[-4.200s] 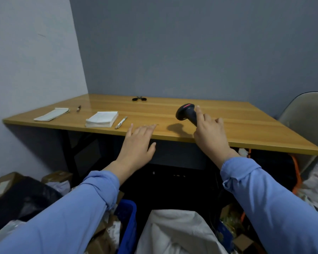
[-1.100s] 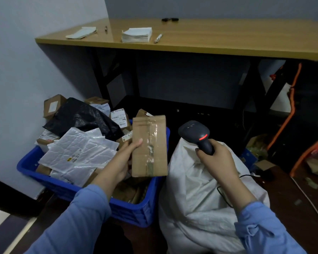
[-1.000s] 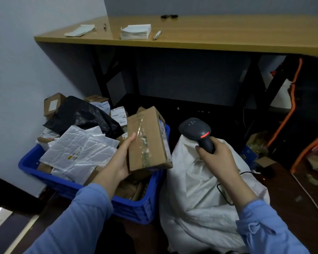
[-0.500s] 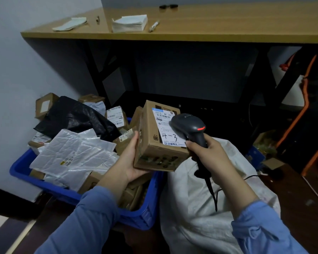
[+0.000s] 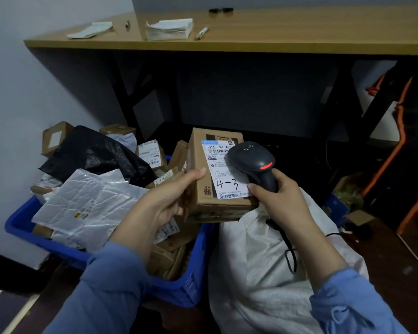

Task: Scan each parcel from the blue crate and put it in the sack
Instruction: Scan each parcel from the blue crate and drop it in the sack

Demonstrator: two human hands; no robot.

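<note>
Cardboard box (image 5: 204,189) label (image 5: 223,173): printed "501E- M1 A21", handwritten "4-3"; box side bears "亲"; smaller print unreadable.

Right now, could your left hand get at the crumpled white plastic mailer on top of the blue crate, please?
Probably not yet: the left hand grips the brown cardboard box, so it is full. The white plastic mailer itself lies uncovered, close beside that hand.

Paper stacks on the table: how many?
2. A thin stack lies near the left end of the table; a thicker stack sits right of it, beside a pen. The table's right part is cropped.
</note>
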